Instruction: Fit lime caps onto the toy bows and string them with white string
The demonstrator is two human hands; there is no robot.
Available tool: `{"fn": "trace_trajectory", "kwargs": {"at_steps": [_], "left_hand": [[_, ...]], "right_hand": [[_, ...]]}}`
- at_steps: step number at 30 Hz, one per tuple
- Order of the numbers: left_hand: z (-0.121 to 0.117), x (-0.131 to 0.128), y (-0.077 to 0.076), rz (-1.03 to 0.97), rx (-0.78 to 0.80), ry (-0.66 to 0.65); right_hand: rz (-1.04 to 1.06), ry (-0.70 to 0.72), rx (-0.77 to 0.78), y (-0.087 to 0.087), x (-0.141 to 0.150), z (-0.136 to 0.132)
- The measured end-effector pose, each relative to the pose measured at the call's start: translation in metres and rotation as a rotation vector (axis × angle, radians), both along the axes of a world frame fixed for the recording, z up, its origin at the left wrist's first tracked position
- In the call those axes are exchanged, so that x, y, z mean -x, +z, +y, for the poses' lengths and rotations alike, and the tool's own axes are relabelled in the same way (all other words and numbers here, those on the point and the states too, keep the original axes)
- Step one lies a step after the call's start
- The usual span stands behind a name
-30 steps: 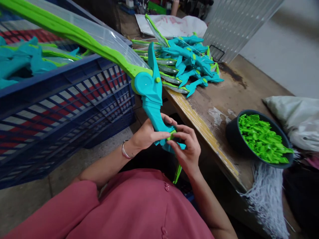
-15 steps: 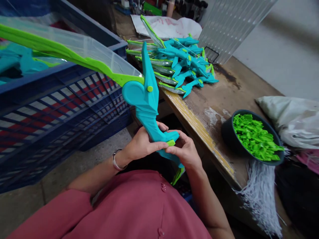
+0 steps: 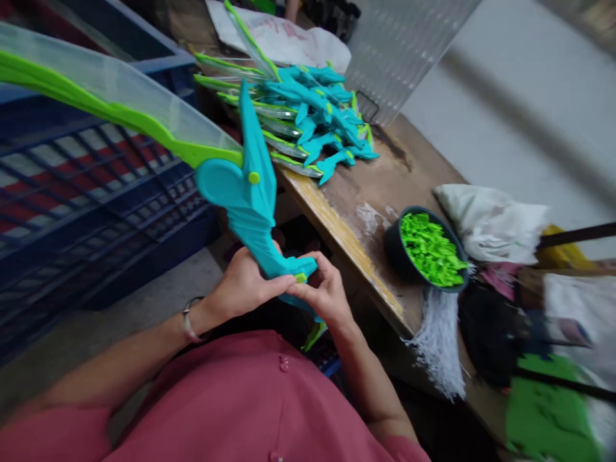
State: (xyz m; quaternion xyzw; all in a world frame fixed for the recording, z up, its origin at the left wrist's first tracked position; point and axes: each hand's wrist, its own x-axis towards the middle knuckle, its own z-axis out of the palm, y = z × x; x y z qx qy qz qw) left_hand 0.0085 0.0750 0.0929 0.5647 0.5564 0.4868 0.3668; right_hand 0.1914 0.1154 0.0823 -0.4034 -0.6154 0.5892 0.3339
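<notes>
Both hands on the toy bow (image 3: 250, 186) - turquoise middle, green limbs - held in front of the torso, beside the table edge. Left hand (image 3: 240, 282): grip closed around the turquoise handle, thumb at the small green piece (image 3: 301, 278) on it. Right hand (image 3: 323, 289): grip pinching the same spot, thumb just beside the left thumb. Pile of similar bows (image 3: 317, 109) on the table (image 3: 404, 173); dark bowl (image 3: 397, 253) of green parts (image 3: 430, 250) nearby, blue crate (image 3: 96, 250) at left.

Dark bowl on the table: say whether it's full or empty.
Full, or close to it: the green pieces in the bowl reach its rim.
</notes>
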Motion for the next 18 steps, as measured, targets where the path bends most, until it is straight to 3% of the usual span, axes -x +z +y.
{"fn": "trace_trajectory", "kwargs": {"at_steps": [3, 8, 11, 13, 15, 17, 18], "left_hand": [[0.009, -0.001, -0.010, 0.003, 0.009, 0.022], [0.021, -0.010, -0.038, -0.145, 0.110, 0.043], [0.023, -0.018, -0.044, -0.220, 0.129, 0.018], [0.025, -0.019, -0.044, -0.247, 0.135, 0.041], [0.028, -0.017, -0.041, -0.302, 0.164, 0.015], [0.032, -0.014, -0.041, -0.377, 0.209, -0.060], [0.034, -0.012, -0.041, -0.408, 0.233, -0.092]], "right_hand": [[-0.060, -0.043, -0.067, -0.003, -0.001, 0.000], [-0.314, -0.164, -0.354, -0.003, -0.004, -0.007], [-0.417, 0.007, -0.441, 0.005, -0.021, -0.002], [-0.414, 0.083, -0.491, 0.013, -0.046, 0.017], [-0.515, -0.065, -0.566, 0.022, -0.083, 0.049], [-0.837, -0.353, -0.645, 0.028, -0.127, 0.090], [-0.930, -0.430, -0.633, 0.030, -0.150, 0.112]]}}
